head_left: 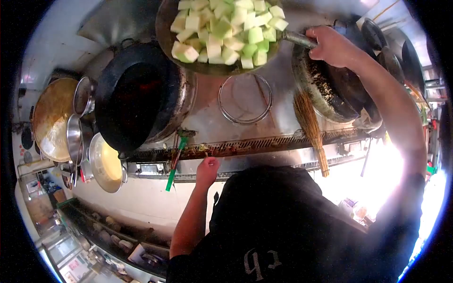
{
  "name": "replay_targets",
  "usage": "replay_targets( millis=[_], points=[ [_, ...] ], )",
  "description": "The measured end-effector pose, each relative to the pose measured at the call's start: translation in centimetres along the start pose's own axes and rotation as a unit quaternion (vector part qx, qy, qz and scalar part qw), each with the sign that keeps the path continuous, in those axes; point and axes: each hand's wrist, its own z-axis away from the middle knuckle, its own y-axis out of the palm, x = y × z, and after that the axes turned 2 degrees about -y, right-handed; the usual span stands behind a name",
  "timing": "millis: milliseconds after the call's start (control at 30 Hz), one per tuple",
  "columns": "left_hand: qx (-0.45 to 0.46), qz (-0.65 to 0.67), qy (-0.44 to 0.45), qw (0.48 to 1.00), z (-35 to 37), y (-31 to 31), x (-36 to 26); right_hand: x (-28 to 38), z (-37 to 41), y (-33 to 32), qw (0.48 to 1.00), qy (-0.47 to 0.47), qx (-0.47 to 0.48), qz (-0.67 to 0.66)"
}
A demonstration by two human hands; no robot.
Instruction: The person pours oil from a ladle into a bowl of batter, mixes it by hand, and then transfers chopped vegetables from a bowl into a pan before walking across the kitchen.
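Observation:
My right hand [328,46] is closed around the metal handle [299,39] of a wide round pan [212,70], raised at the top of the view. Pale green and white vegetable cubes [224,33] are heaped in the pan, its far part cut off by the frame edge. Down at the stove's front edge, my left hand [207,169] is curled closed. Something thin shows at its top, too small to name. Left of it leans a green-handled tool [174,165]. A metal ring [245,121] lies on the stove top below the pan.
A large dark wok [127,94] sits on the left burner, and another wok [330,89] on the right. A bamboo brush [311,127] rests across the stove's front. At left stand a pot of yellow liquid [107,162] and metal bowls [74,133]. A slotted gutter [255,142] runs along the front.

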Motion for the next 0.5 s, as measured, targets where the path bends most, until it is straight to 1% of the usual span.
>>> replay_targets(
  millis=[33,67,100,167,233,267,300,333,367,433,500],
  points=[
    [-0.003,0.002,0.002,1.000,0.4,-0.1,0.6,-0.2,0.2,0.5,0.998,-0.002,-0.062,-0.034],
    [-0.005,0.014,-0.026,1.000,0.7,-0.1,1.1,-0.3,0.3,0.9,0.990,-0.005,-0.123,-0.067],
    [-0.008,0.028,-0.053,0.998,0.9,-0.1,1.4,-0.2,0.5,1.4,0.990,-0.008,-0.125,-0.065],
    [-0.014,0.031,-0.051,0.998,1.5,-0.5,1.4,0.3,1.3,2.7,0.996,0.035,-0.046,-0.070],
    [-0.024,0.034,-0.057,0.997,1.6,0.0,2.5,0.9,2.2,5.1,0.983,0.102,0.032,-0.147],
    [-0.034,0.054,-0.050,0.997,1.6,0.6,4.8,1.3,2.4,8.1,0.987,0.078,0.081,-0.117],
    [-0.033,0.071,-0.032,0.996,1.3,1.3,5.7,0.6,3.5,11.1,0.987,0.067,0.123,-0.085],
    [-0.024,0.058,-0.049,0.997,1.9,0.4,3.3,0.2,3.8,13.8,0.983,0.076,0.155,-0.063],
    [-0.032,0.059,-0.056,0.996,2.0,0.1,2.2,-0.1,3.9,16.2,0.978,0.087,0.185,-0.040],
    [-0.030,-0.008,-0.045,0.999,1.9,-0.1,0.7,-0.3,4.4,20.0,0.960,0.146,0.221,-0.091],
    [-0.016,0.007,-0.071,0.997,1.5,0.4,0.0,-1.1,4.4,23.5,0.963,0.131,0.224,-0.071]
  ],
)
